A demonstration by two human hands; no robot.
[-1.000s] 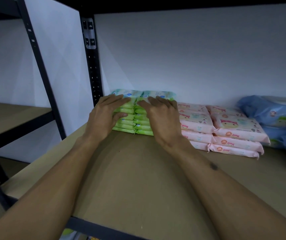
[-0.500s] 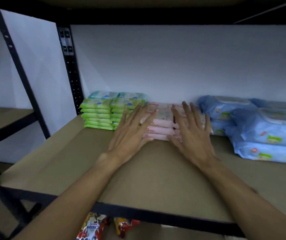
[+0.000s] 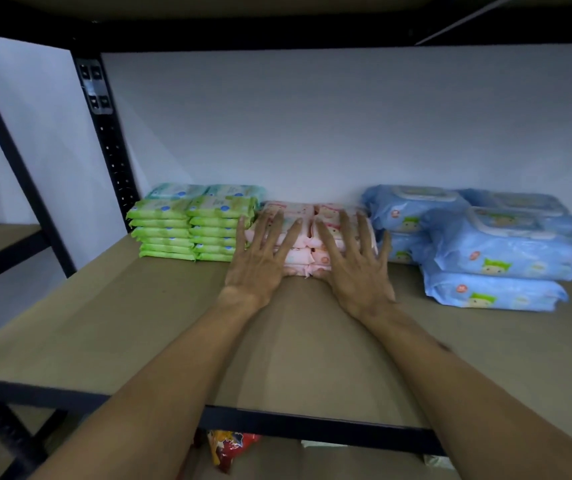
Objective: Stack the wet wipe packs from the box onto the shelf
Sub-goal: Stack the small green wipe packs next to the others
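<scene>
Shelf row, three wet wipe lots, both hands on the middle lot.

Item 1: green packs (image 3: 191, 230), two columns side by side with paler packs behind, at 10 o'clock from the left hand (image 3: 260, 261), next to the black upright (image 3: 108, 133). Item 2: pink packs (image 3: 298, 259), two columns touching each other, dead 12 o'clock from both hands. The left hand lies flat with fingers straight and splayed against the left column. The right hand (image 3: 357, 268) does the same on the right column. Neither hand grips anything, and both sit equally near. The row's long axis runs 9 to 3 along the back wall, so a squaring push would likely go toward 12. Item 3: blue packs (image 3: 485, 244), larger, at 2 o'clock from the right hand. All three lots rest on the shelf board (image 3: 104, 323). The box is out of view.
</scene>
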